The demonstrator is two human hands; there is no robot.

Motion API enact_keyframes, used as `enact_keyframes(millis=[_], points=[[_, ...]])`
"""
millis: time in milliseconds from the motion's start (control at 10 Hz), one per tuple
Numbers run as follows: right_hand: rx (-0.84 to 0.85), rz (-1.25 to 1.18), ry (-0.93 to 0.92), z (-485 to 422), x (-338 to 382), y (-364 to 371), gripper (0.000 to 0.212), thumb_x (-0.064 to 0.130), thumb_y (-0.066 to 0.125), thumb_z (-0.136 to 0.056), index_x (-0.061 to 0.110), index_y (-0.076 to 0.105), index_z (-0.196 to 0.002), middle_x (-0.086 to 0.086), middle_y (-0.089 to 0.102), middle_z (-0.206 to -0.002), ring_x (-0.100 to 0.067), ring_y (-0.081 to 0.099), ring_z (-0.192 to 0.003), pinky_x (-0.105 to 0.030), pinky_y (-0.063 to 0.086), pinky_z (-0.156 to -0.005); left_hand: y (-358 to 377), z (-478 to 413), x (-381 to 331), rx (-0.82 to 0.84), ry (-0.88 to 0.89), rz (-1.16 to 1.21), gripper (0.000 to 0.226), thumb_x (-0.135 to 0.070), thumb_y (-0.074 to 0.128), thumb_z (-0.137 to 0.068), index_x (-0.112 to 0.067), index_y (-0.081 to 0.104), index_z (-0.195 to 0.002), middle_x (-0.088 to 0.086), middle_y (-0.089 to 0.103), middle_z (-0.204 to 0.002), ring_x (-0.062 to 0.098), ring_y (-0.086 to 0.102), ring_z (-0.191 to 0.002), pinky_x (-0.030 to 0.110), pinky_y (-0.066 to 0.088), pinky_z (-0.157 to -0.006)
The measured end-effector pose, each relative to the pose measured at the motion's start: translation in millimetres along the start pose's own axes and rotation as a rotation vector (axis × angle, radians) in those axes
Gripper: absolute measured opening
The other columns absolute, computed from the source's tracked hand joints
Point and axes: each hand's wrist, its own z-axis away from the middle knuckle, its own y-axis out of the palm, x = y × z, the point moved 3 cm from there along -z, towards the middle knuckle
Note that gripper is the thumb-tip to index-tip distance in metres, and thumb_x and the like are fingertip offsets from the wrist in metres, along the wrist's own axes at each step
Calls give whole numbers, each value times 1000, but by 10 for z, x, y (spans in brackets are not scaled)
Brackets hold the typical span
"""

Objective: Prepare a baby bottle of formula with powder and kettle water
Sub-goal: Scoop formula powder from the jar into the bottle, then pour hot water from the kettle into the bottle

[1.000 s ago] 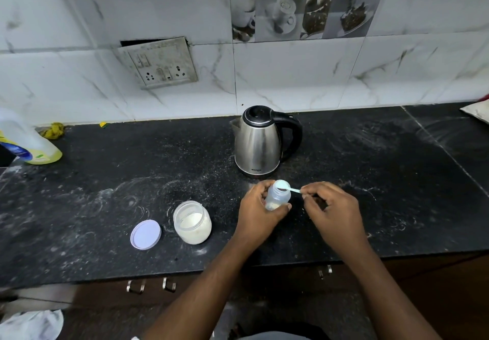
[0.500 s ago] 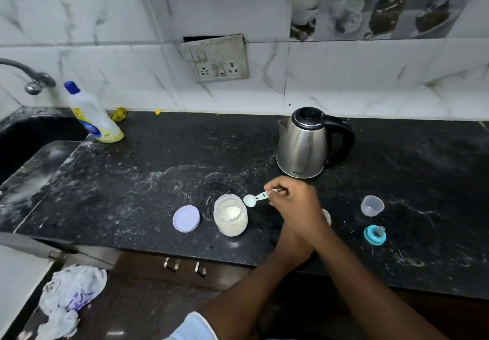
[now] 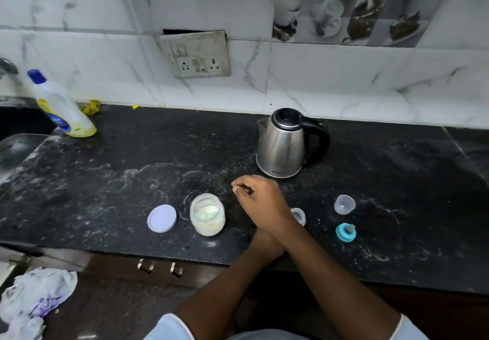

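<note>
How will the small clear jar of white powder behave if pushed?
The small clear jar of white powder looks squat, so it would probably slide, not tip. Its round lilac lid lies beside it, so a hard push may spill powder.

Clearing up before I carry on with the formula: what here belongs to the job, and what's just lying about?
For the job: kettle, powder jar with scoop in it, lilac lid, baby bottle, clear cap, teal teat ring.
Lying about: dish soap bottle, yellow rag, crumpled cloth.
</note>
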Motion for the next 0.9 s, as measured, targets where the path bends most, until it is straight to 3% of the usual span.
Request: enact_keyframes(millis=[100,300,400,500,700,800,900], points=[[-137,-44,96,-4,-311,-337,14,13,69,-95,16,81,-104,3,79,-96,-6,71,-84,-21,54,-79,-14,-78,-109,-2,-25,-13,34,-28,85,-83,-33,66,-112,-17,75,-109,-4,68,-102,22,54,-85],[-399,-118,226,-96,-850,-996,11,10,69,-97,13,80,-100,11,73,-81,13,63,-71,-4,43,-66,-115,-110,-340,39,2,-75,36,-28,87,-77,-30,64,-105,-10,71,-104,3,65,-95,13,46,-81],[-477,-143,255,-145,-992,-1177,12,9,68,-97,11,79,-101,11,72,-81,11,62,-70,-4,43,-66,-110,-102,-344,54,-26,-67,37,-27,88,-75,-27,66,-104,-9,72,-103,3,66,-95,17,50,-83],[-530,-202,268,-272,-1101,-1296,13,11,67,-98,12,79,-104,7,73,-84,10,61,-68,-4,44,-66,-125,-112,-349,55,-48,-70,39,-35,84,-73,-28,65,-106,-10,71,-104,7,67,-99,34,55,-90],[-557,-311,203,-811,-1285,-1440,20,22,62,-105,11,71,-119,-2,71,-114,-9,65,-100,-2,44,-83,-131,-103,-381,63,-45,-96,40,-38,84,-72,-30,63,-105,-11,70,-104,5,66,-98,33,55,-90],[-507,-290,208,-1078,-1378,-1455,24,29,56,-108,13,72,-115,-1,72,-110,-12,65,-103,-13,48,-88,-133,-116,-359,69,-51,-98,42,-39,85,-70,-33,63,-106,-13,71,-105,4,67,-99,31,55,-90],[-415,-262,336,-1303,-1560,-1407,50,45,46,-109,5,73,-96,-9,75,-95,-22,69,-91,-35,51,-84,-128,-115,-362,66,-44,-108,40,-38,85,-71,-34,63,-104,-13,71,-104,5,67,-99,31,55,-90]])
